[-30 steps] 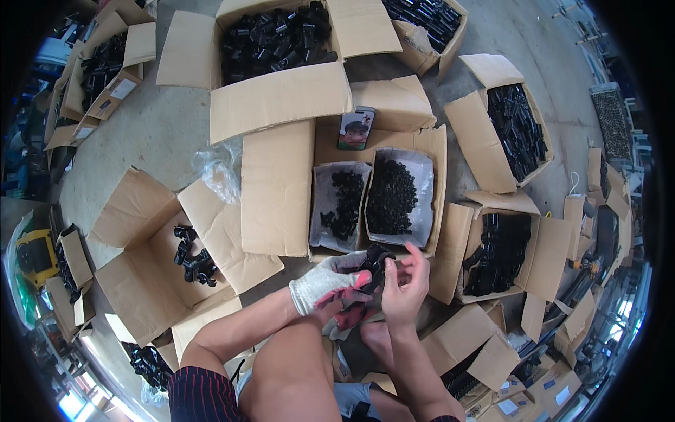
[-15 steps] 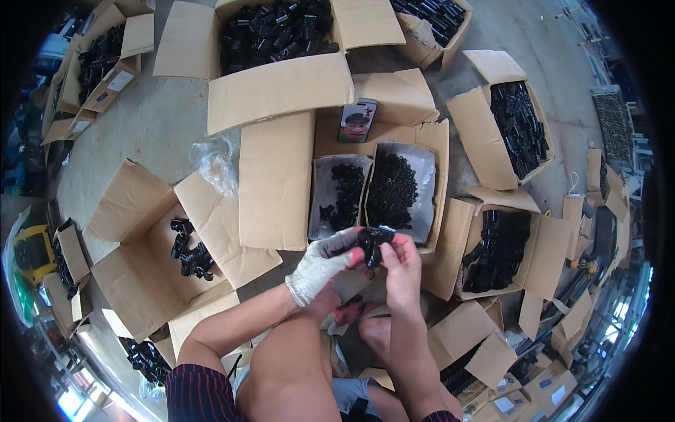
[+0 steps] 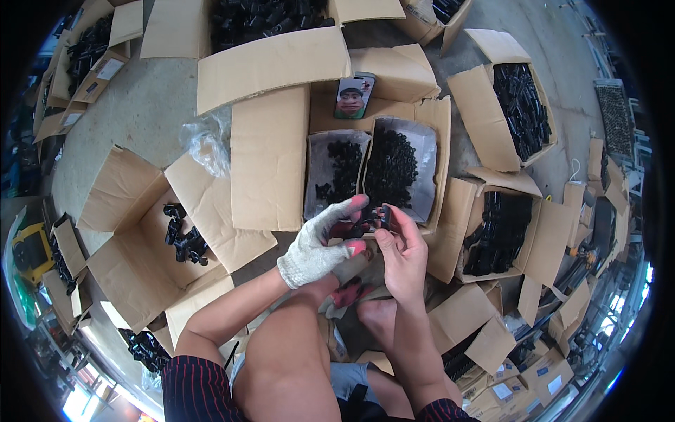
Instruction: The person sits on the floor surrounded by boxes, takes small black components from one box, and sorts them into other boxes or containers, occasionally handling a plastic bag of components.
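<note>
Over the near edge of the middle box, both hands are at a small black part, glossy and angular; its exact kind I cannot make out. My left hand wears a whitish knitted glove with a dark palm and pinkish-red fingertips. It curls loosely around the part's left side, its thumb set apart below the fingers. My bare right hand pinches the right side between thumb and fingers. Just beyond, two grey-lined trays hold heaps of small black pieces, a left tray and a right tray.
A phone leans inside the middle cardboard box. To the left, an open box contains several black parts. Boxes of black parts stand at the far side and right. Clear plastic lies on the floor.
My left thumb has moved away from its fingers, loosening around the part. My right fingers have shifted on it. The whole view has tilted slightly, so the boxes appear higher.
</note>
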Action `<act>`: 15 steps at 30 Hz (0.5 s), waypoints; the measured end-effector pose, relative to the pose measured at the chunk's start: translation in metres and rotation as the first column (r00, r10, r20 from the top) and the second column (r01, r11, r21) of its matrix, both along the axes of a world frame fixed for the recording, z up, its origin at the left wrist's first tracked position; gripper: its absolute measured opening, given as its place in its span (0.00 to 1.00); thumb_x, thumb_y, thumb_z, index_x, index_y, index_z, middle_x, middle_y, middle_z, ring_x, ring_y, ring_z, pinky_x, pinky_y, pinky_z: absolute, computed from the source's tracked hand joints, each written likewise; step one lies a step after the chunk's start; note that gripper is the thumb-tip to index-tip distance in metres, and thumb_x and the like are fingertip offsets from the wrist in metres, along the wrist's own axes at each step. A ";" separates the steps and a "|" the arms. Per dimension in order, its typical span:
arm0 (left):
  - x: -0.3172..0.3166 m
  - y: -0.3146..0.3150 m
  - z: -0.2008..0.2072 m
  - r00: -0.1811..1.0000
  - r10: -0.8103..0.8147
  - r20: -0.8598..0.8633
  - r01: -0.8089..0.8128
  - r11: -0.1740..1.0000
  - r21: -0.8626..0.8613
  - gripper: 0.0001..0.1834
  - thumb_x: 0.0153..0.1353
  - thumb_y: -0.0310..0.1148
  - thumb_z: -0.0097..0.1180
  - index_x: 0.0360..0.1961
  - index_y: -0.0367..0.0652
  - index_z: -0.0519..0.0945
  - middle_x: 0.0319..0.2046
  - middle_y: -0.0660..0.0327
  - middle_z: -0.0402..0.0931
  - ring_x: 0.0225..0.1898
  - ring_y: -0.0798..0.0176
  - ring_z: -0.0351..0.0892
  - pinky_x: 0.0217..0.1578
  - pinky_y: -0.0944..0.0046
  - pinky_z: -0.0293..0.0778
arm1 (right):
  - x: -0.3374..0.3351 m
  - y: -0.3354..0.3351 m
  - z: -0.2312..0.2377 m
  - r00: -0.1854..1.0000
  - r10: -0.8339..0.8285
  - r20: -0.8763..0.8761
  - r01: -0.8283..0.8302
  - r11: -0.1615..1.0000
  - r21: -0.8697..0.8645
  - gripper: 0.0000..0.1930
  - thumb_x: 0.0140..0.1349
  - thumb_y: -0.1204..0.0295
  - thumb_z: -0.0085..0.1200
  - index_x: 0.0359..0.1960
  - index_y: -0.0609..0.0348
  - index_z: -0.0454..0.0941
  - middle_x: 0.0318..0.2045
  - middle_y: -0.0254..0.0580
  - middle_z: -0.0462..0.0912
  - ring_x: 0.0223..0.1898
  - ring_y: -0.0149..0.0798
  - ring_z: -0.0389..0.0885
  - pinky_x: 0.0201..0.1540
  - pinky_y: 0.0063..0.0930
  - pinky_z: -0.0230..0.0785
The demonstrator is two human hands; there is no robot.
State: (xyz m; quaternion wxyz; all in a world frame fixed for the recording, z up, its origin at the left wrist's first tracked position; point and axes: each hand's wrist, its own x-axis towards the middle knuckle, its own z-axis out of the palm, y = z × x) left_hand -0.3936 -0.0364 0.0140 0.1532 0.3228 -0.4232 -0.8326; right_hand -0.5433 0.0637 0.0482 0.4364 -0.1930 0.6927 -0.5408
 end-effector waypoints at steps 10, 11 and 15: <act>0.007 -0.005 0.008 0.995 -0.097 0.009 0.097 0.982 -0.159 0.41 0.57 0.14 0.67 0.72 0.39 0.67 0.65 0.57 0.72 0.65 0.61 0.74 0.64 0.59 0.75 | 0.002 -0.004 0.008 0.995 0.046 0.091 -0.043 0.998 -0.038 0.23 0.65 0.80 0.65 0.62 0.69 0.77 0.49 0.37 0.78 0.46 0.29 0.84 0.49 0.22 0.78; 0.007 -0.004 0.012 0.996 -0.085 0.007 0.085 0.992 -0.094 0.41 0.57 0.14 0.68 0.73 0.39 0.67 0.65 0.57 0.72 0.65 0.62 0.74 0.63 0.59 0.76 | 0.003 -0.004 0.008 0.994 0.050 0.093 -0.046 0.998 -0.042 0.23 0.65 0.80 0.66 0.62 0.69 0.77 0.49 0.37 0.78 0.45 0.29 0.84 0.48 0.22 0.78; 0.009 -0.003 0.011 0.997 -0.075 0.014 0.076 0.996 -0.045 0.43 0.56 0.14 0.69 0.73 0.40 0.66 0.66 0.58 0.71 0.65 0.62 0.74 0.62 0.60 0.77 | 0.003 -0.003 0.004 0.995 0.070 0.073 -0.068 0.997 -0.029 0.23 0.64 0.79 0.67 0.61 0.69 0.78 0.48 0.37 0.79 0.45 0.28 0.84 0.47 0.22 0.79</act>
